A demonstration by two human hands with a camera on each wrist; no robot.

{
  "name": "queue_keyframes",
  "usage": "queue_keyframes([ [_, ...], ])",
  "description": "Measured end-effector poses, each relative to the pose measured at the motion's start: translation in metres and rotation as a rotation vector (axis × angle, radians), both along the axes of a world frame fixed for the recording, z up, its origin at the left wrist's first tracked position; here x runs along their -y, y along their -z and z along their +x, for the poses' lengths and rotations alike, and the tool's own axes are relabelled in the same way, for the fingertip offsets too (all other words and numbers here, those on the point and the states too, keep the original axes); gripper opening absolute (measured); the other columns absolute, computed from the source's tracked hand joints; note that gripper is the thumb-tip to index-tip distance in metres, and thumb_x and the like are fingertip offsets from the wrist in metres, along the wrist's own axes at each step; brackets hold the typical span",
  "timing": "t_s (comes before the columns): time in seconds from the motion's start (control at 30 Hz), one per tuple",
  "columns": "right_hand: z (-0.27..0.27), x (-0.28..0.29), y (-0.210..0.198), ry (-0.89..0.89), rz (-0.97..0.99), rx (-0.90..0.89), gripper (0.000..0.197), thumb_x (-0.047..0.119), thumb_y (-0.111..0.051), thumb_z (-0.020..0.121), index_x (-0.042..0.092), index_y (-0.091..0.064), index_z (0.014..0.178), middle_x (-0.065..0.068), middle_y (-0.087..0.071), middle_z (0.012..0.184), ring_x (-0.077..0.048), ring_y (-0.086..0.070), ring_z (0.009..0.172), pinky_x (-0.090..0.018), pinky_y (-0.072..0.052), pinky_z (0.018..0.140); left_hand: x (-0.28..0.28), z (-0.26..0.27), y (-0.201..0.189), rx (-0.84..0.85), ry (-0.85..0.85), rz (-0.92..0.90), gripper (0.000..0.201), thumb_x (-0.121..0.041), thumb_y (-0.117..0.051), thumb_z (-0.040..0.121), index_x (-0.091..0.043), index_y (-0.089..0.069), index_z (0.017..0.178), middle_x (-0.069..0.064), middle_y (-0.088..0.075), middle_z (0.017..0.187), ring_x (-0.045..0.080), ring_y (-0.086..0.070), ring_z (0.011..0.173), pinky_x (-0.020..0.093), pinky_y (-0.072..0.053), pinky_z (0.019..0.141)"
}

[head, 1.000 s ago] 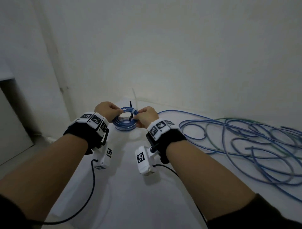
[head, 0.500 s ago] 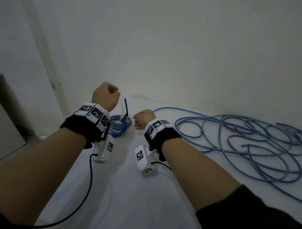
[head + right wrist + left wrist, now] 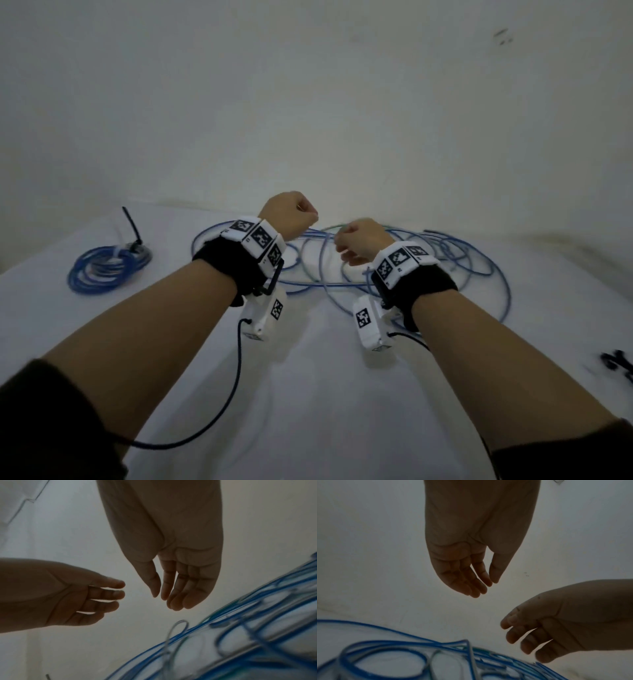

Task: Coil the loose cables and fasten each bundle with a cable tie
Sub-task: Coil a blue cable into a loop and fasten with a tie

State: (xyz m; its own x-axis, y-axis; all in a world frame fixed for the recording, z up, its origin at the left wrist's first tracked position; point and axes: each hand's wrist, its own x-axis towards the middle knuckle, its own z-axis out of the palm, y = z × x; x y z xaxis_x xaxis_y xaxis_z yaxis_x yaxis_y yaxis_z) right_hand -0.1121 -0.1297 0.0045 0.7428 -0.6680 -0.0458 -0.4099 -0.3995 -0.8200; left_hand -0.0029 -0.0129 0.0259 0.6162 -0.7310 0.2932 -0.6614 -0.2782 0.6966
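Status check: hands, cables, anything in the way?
Left hand and right hand open, empty, above loose blue cables. Tied coil set aside left. No obstruction seen.

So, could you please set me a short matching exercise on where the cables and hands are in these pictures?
Things:
1. coiled blue cable bundle
2. loose blue cables
3. left hand
4. black cable tie

States:
a. spread uncoiled across the white table
b. sticking up from the bundle
c. lying coiled at the far left of the table
d. empty, fingers relaxed, above the loose cables

Pairs: 1-c, 2-a, 3-d, 4-b
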Motion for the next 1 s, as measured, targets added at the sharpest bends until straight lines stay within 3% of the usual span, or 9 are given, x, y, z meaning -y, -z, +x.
queue_keyframes([
  [0.13,-0.056,0.035,0.01,0.013,-0.183,-0.264,0.008,0.015,-0.064,0.086,0.008,-0.063,0.084,-0.01,-0.064,0.082,-0.021,-0.058,0.067,-0.027,-0.049,0.059,0.029,-0.034,0.021,0.017,0.142,0.161,0.003,-0.017,-0.063,0.084,-0.015,-0.062,0.082,0.012,-0.067,0.094,0.028,-0.063,0.097,0.035,-0.051,0.082],
  [0.33,-0.093,0.043,0.02,-0.362,-0.281,-0.644,0.032,0.031,-0.079,0.074,0.022,-0.069,0.103,0.013,-0.056,0.092,-0.011,-0.06,0.089,-0.032,-0.055,0.081,0.044,-0.058,0.041,0.152,0.317,0.47,0.022,-0.026,-0.06,0.088,-0.012,-0.068,0.103,0.007,-0.067,0.108,0.021,-0.059,0.103,0.028,-0.044,0.087],
  [0.43,-0.093,0.04,0.024,-0.429,-0.425,-0.657,0.033,0.022,-0.079,0.075,0.016,-0.07,0.105,0.018,-0.047,0.081,-0.002,-0.048,0.071,-0.022,-0.045,0.063,0.045,-0.062,0.046,0.168,0.381,0.577,0.026,-0.026,-0.059,0.089,-0.01,-0.065,0.109,0.006,-0.065,0.114,0.02,-0.058,0.107,0.027,-0.044,0.092],
  [0.57,-0.09,0.043,0.032,-0.466,-0.547,-0.644,0.018,0.014,-0.074,0.077,0.013,-0.073,0.095,0.015,-0.051,0.071,-0.008,-0.05,0.07,-0.021,-0.043,0.06,0.039,-0.061,0.052,0.161,0.475,0.713,0.03,-0.024,-0.061,0.088,-0.012,-0.064,0.116,0.004,-0.063,0.12,0.017,-0.056,0.113,0.017,-0.037,0.087],
  [0.7,-0.091,0.051,0.034,-0.41,-0.517,-0.387,0.008,0.012,-0.063,0.085,0.016,-0.068,0.089,0.008,-0.058,0.082,-0.011,-0.052,0.083,-0.024,-0.043,0.074,0.035,-0.057,0.06,0.319,0.448,0.804,0.03,-0.036,-0.057,0.089,-0.017,-0.064,0.111,0.0,-0.065,0.115,0.015,-0.055,0.11,0.026,-0.038,0.098],
  [0.77,-0.09,0.054,0.029,-0.325,-0.487,-0.179,0.008,0.009,-0.059,0.087,0.016,-0.063,0.087,0.009,-0.057,0.081,-0.012,-0.052,0.084,-0.02,-0.037,0.07,0.033,-0.054,0.058,0.34,0.4,0.757,0.028,-0.038,-0.048,0.093,-0.017,-0.064,0.103,-0.002,-0.067,0.096,0.015,-0.057,0.095,0.027,-0.04,0.09],
  [0.87,-0.089,0.057,0.02,-0.179,-0.471,0.081,0.006,0.01,-0.059,0.089,0.013,-0.064,0.091,0.01,-0.057,0.079,-0.008,-0.053,0.077,-0.009,-0.036,0.065,0.03,-0.049,0.046,0.22,0.367,0.431,0.03,-0.032,-0.039,0.099,-0.015,-0.063,0.088,-0.002,-0.056,0.073,0.014,-0.052,0.073,0.024,-0.036,0.067],
  [0.93,-0.087,0.056,0.013,-0.15,-0.456,0.197,0.007,0.013,-0.061,0.089,0.011,-0.065,0.095,0.007,-0.059,0.081,-0.003,-0.052,0.073,-0.006,-0.037,0.063,0.026,-0.046,0.034,0.196,0.336,0.205,0.028,-0.027,-0.039,0.099,-0.015,-0.061,0.086,-0.001,-0.054,0.074,0.013,-0.05,0.073,0.024,-0.035,0.066],
  [1.0,-0.082,0.053,0.005,-0.106,-0.466,0.293,0.007,0.012,-0.061,0.089,0.009,-0.065,0.093,0.001,-0.061,0.083,-0.003,-0.052,0.072,-0.014,-0.039,0.065,0.024,-0.042,0.022,0.195,0.333,0.098,0.024,-0.026,-0.04,0.099,-0.015,-0.06,0.089,-0.006,-0.053,0.07,0.011,-0.048,0.068,0.023,-0.036,0.065],
])
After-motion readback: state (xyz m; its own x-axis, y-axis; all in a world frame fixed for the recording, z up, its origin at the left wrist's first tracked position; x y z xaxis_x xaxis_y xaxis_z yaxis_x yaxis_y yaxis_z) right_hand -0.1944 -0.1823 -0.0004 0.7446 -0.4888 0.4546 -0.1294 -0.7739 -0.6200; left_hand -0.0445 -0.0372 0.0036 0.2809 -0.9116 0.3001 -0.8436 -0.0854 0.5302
